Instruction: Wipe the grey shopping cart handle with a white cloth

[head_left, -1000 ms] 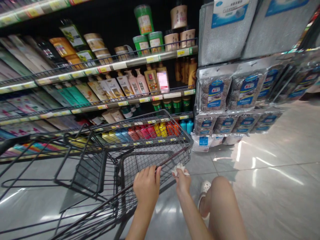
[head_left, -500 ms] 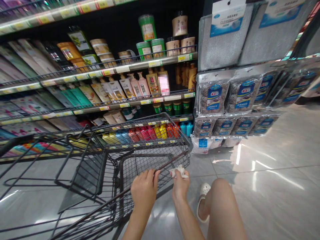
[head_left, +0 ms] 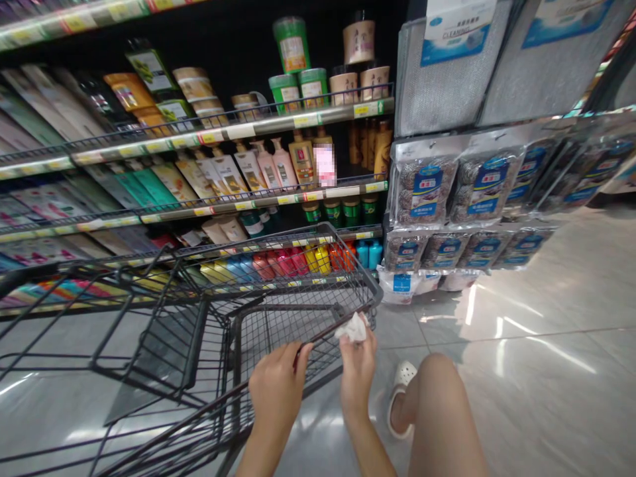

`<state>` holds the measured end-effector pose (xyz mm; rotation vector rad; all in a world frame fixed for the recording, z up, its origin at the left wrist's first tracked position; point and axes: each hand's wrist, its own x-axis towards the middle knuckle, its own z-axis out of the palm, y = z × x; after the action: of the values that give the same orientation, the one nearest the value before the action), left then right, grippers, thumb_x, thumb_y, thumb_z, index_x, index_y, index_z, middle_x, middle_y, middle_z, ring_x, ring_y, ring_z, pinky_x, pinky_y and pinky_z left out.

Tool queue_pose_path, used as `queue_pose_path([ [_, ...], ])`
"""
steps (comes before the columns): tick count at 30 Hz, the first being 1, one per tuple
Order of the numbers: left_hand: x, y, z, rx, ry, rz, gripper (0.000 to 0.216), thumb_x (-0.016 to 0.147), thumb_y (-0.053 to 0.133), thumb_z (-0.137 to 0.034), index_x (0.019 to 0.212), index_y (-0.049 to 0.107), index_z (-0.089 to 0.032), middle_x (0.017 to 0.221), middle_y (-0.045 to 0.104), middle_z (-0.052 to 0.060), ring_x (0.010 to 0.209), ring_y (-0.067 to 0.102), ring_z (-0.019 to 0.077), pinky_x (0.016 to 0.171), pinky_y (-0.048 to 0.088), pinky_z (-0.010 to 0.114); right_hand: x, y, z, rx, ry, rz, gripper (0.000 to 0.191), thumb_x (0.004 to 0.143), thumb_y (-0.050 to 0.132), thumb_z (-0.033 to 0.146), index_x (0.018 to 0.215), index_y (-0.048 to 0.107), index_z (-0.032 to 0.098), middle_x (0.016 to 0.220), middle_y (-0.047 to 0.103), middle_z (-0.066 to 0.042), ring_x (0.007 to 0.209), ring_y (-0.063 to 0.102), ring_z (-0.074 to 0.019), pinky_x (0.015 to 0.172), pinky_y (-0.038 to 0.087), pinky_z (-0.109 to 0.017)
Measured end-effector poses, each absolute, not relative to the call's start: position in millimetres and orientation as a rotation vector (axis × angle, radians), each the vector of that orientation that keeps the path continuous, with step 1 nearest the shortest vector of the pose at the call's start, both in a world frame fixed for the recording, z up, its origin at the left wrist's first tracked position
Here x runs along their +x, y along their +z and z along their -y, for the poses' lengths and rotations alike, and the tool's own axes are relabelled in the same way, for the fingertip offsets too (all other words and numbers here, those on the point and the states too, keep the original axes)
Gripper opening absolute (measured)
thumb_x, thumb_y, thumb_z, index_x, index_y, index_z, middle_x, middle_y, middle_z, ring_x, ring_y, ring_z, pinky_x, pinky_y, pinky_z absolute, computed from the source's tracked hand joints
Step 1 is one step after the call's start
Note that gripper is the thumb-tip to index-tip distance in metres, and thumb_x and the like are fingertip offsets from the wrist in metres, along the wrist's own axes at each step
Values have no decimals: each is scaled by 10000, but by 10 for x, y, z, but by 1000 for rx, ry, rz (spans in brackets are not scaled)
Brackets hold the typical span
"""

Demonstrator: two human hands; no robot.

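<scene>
A dark wire shopping cart fills the lower left of the head view, its basket holding nothing that I can see. My left hand is closed around the cart's near top rail, thumb toward the far end. Farther along the same rail, my right hand pinches a crumpled white tissue. The tissue is at the rail near the basket's front corner; whether it presses on the metal is hard to make out.
Shelves of bottles and jars stand behind the cart. Packs of steel wool scourers and grey cleaning cloths hang at the right. My bent knee and a white clog are beside the cart on the tiled floor.
My right hand has moved slightly up with the tissue, toward the basket's front corner. The left hand has shifted a little left along the rail.
</scene>
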<state>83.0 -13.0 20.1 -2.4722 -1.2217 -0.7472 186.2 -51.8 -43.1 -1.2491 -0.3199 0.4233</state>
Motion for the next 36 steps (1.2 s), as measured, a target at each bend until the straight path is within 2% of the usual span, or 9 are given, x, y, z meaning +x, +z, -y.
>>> queue_pose_path([
  [4,831,193,133,-2449,-753,1214,356,918,428,-407,751,658,-193,618,672,10,547,594,153,569,372,265,1885,-483,552,-1367,386,400,442,894,412,351,1302,501,209,1303,411,-112,1228,445,-234,972,406,-353],
  [12,824,213,153,-2453,-747,1196,365,926,418,-394,751,662,-187,630,675,14,563,600,143,574,373,261,1932,-671,415,-1398,247,337,313,812,500,274,1095,593,176,1121,557,-98,1089,523,-211,932,414,-376],
  [22,795,208,161,-2448,-730,1220,344,912,446,-403,756,666,-191,634,680,15,561,598,149,577,389,260,2023,-1013,430,-1462,178,346,256,761,507,222,951,667,160,1046,601,-99,1017,567,-216,921,426,-388],
  [28,797,229,149,-2455,-733,1201,347,917,437,-405,757,657,-191,651,689,8,570,604,144,579,392,259,2085,-1213,457,-1507,99,552,303,788,456,163,1002,670,165,1069,599,-106,1058,554,-219,939,424,-408],
  [36,761,253,151,-2454,-730,1202,371,921,422,-420,742,659,-198,650,693,7,563,617,142,549,384,252,2075,-1317,530,-1514,74,631,327,804,440,130,1061,639,172,1126,505,-110,1080,531,-217,943,432,-425],
])
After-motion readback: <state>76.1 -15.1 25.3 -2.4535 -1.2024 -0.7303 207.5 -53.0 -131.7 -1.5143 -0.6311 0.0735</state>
